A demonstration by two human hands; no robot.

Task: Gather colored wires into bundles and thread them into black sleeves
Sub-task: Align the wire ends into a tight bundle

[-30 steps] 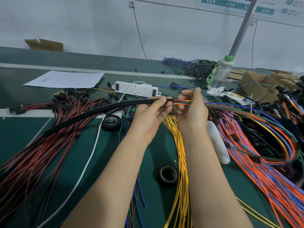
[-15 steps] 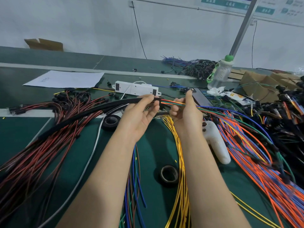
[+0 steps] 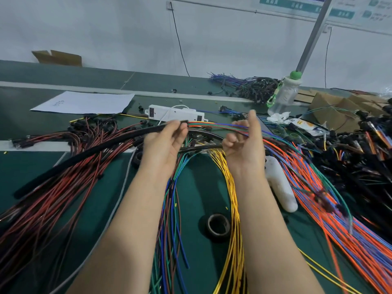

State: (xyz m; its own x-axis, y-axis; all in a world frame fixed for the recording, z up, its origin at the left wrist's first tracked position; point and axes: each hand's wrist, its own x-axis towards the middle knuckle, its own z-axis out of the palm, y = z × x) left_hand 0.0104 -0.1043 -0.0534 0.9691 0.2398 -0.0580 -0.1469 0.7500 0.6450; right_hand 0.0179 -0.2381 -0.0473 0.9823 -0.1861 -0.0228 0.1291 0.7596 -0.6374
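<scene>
A long black sleeve [image 3: 89,154] runs from the lower left up to my left hand [image 3: 165,143], which pinches its open end above the table. A bundle of colored wires [image 3: 214,125] in red, green, blue and orange enters that end. My right hand [image 3: 244,143] pinches the same bundle a short way right of the sleeve mouth, index finger pointing up. The bundle trails off to the right into a blurred loop [image 3: 331,187].
Red-black wires [image 3: 48,196] lie left, yellow wires [image 3: 231,209] in the middle, orange-blue wires [image 3: 350,240] right. A tape roll [image 3: 218,227], a white cylinder [image 3: 280,187], a white power strip [image 3: 176,114], a bottle [image 3: 284,94] and paper [image 3: 84,102] sit on the green table [image 3: 201,187].
Both hands have shifted left. My right hand has slid back along the bundle, away from the sleeve mouth, leaving more bare wire between the hands. The loop on the right swings.
</scene>
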